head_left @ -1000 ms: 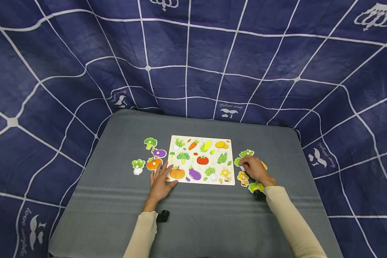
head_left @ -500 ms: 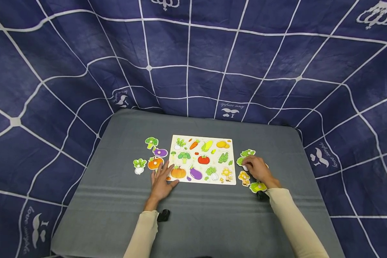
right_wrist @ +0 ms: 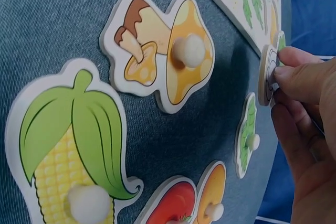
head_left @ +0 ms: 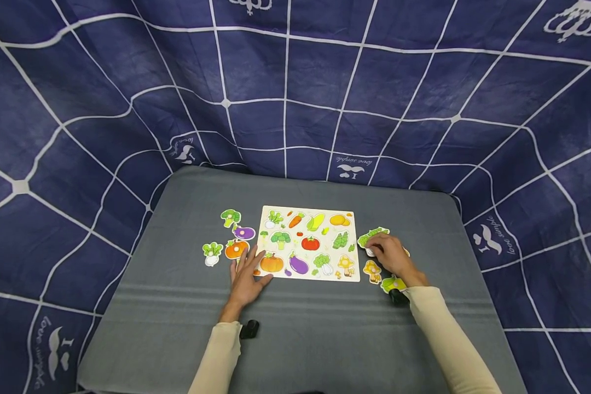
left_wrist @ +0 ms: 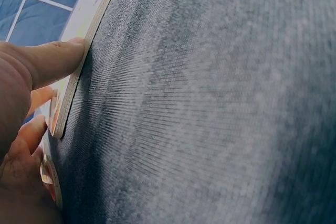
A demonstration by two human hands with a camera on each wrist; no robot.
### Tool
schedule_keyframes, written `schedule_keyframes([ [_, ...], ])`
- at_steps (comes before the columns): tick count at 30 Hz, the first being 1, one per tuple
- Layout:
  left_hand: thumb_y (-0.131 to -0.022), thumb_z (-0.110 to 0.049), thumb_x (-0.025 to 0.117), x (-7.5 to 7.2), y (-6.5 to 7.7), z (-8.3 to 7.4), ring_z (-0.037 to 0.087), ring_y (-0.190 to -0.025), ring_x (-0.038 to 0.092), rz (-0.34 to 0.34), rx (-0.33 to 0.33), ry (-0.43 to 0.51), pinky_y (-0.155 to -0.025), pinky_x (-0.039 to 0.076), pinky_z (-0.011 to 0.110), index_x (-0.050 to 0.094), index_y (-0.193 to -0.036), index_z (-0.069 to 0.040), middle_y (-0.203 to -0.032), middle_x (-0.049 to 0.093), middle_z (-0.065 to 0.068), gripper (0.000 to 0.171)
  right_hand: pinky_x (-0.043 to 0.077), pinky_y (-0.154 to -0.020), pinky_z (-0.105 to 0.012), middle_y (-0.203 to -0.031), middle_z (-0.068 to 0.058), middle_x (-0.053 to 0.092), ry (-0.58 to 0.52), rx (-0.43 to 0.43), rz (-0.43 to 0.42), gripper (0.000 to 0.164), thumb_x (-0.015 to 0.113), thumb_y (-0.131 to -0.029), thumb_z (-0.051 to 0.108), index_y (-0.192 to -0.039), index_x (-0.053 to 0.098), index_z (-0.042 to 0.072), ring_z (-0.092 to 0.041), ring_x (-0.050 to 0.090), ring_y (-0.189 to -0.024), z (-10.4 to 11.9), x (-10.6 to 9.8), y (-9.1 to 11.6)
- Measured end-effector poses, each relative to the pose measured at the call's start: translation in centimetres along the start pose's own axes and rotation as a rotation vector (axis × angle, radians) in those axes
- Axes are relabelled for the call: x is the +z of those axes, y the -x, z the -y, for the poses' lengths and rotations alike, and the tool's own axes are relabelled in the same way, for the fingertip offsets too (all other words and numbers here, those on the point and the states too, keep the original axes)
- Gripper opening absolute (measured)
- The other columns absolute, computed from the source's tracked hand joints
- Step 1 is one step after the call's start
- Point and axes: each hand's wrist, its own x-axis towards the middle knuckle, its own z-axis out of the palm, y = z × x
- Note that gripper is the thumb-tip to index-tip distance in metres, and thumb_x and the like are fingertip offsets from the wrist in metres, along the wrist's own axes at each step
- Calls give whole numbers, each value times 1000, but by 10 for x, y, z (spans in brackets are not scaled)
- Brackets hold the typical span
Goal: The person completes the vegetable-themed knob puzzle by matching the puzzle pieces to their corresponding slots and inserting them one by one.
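My right hand (head_left: 391, 256) pinches a bok choy puzzle piece (right_wrist: 266, 80) between thumb and fingers, at the right of the puzzle board (head_left: 325, 246). The piece stands tilted in the right wrist view, its knob hidden by the fingers. A green leafy piece (right_wrist: 247, 135) with a wooden knob lies just below it. My left hand (head_left: 245, 282) rests at the board's lower left corner, fingers spread, with the thumb on the front edge. Its fingertips reach toward the pumpkin piece (head_left: 236, 249). The board carries printed vegetable pictures.
Left of the board lie a broccoli piece (head_left: 230, 218), an eggplant piece (head_left: 243, 233) and a radish piece (head_left: 212, 254). On the right are a mushroom piece (right_wrist: 186, 51), a corn piece (right_wrist: 63, 150), a tomato piece (right_wrist: 170, 205) and an orange-yellow piece (right_wrist: 212, 190). A grey cloth covers the table (head_left: 305, 339).
The bok choy piece in my right hand has shifted slightly up and left, and now overlaps the green leafy piece behind it. My left hand stays in place on the board.
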Motion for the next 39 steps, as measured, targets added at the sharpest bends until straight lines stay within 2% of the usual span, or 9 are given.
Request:
schedule_keyframes([
  [14, -82, -16, 80, -1, 0, 0, 45, -150, 22, 0, -4, -13, -116, 3, 67, 54, -143, -5, -158, 37, 22, 67, 55, -85, -46, -106, -11, 70, -8, -20, 27, 14, 65, -92, -1, -95, 77, 6, -31, 67, -98, 8, -1, -4],
  [23, -82, -15, 80, 0, 1, 0, 45, -150, 21, 1, -5, -11, -117, 2, 67, 54, -143, -5, -158, 37, 22, 68, 54, -88, -49, -102, -11, 71, -16, -114, 11, 14, 68, -89, -5, -93, 77, 5, -32, 66, -99, 18, 3, -3],
  [27, -82, -16, 80, 0, 1, -1, 44, -150, 21, 6, -4, -10, -117, 1, 67, 53, -144, -6, -159, 36, 21, 68, 55, -87, -47, -101, -10, 72, -5, -141, 6, 14, 68, -89, -5, -93, 77, 5, -31, 67, -99, 22, 5, -4],
  [34, -82, -16, 80, 0, 0, -1, 45, -149, 22, -3, 2, -12, -117, 3, 67, 54, -143, -5, -158, 37, 22, 68, 56, -86, -43, -101, -7, 71, -26, -137, 50, 14, 67, -92, -2, -95, 78, 6, -25, 67, -98, 29, 10, -7],
  [39, -82, -15, 81, 0, -1, 0, 43, -151, 20, 6, -19, -16, -118, 2, 66, 54, -144, -7, -159, 36, 20, 68, 56, -83, -41, -99, -5, 70, -2, -196, 47, 14, 68, -90, -4, -93, 77, 7, -23, 68, -94, 34, 19, -9],
])
